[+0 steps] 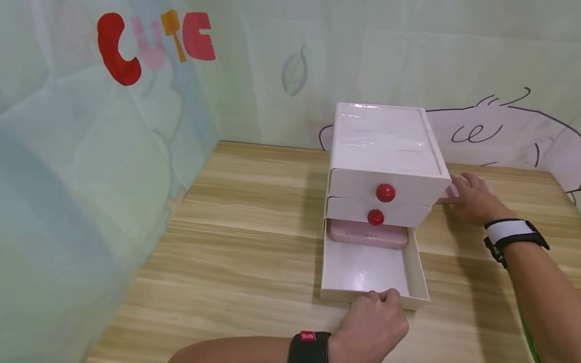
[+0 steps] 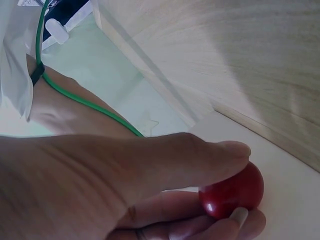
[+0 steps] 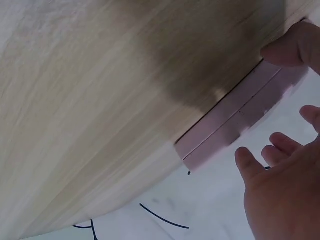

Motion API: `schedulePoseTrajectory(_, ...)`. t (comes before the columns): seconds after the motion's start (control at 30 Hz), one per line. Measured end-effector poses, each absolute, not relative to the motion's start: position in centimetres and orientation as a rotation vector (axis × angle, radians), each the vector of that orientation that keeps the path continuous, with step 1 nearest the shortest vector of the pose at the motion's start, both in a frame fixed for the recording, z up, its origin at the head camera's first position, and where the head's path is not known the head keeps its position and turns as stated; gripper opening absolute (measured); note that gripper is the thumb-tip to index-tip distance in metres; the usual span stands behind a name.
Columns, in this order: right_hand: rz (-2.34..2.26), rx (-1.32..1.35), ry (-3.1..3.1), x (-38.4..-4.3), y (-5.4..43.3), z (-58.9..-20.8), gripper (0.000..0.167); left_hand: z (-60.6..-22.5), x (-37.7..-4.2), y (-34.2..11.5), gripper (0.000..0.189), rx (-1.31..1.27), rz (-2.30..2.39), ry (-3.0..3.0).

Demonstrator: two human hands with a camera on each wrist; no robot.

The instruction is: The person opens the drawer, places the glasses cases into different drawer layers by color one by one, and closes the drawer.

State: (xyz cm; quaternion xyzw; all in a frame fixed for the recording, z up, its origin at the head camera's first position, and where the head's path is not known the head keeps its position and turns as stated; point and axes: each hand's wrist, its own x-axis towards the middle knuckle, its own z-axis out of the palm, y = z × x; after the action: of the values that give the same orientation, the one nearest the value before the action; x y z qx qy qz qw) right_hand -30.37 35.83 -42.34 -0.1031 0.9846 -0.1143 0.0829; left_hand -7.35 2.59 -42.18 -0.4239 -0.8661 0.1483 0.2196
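My left hand [image 1: 372, 328] is at the front of the pulled-out bottom drawer [image 1: 359, 266] of a white drawer cabinet [image 1: 383, 142]. In the left wrist view, its thumb and fingers pinch a round red knob [image 2: 235, 192]. A flat pink case [image 1: 367, 235] lies toward the back of that drawer, partly under the drawer above. Right of the cabinet, my right hand [image 1: 474, 201] reaches over another pink case [image 3: 225, 120] on the table. Its fingers are spread apart, with the thumb at the case's edge; whether it touches cannot be told.
Two upper drawers with red knobs [image 1: 385, 193] are closed. The wood-grain table [image 1: 250, 228] extends on both sides of the cabinet. A printed cloth backdrop [image 1: 260, 84] hangs behind and to the left, with colourful letters [image 1: 119, 50] on it.
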Motion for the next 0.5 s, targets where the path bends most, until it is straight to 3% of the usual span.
schedulePoseTrajectory(0.13, -0.297, -0.336, 2.946, -30.8, 36.0, -42.8, 0.085, -42.2, -7.4, 2.6, 0.010, -1.193, 0.403, -2.407)
schedulePoseTrajectory(0.33, -0.201, -0.438, 2.985, -31.5, 36.1, -43.2, 0.070, -42.2, -7.5, 2.6, 0.009, -1.219, 0.391, -2.401)
schedulePoseTrajectory(0.5, -0.172, -0.482, 3.001, -31.6, 36.1, -43.6, 0.067, -42.1, -7.4, 2.6, 0.012, -1.203, 0.408, -2.379)
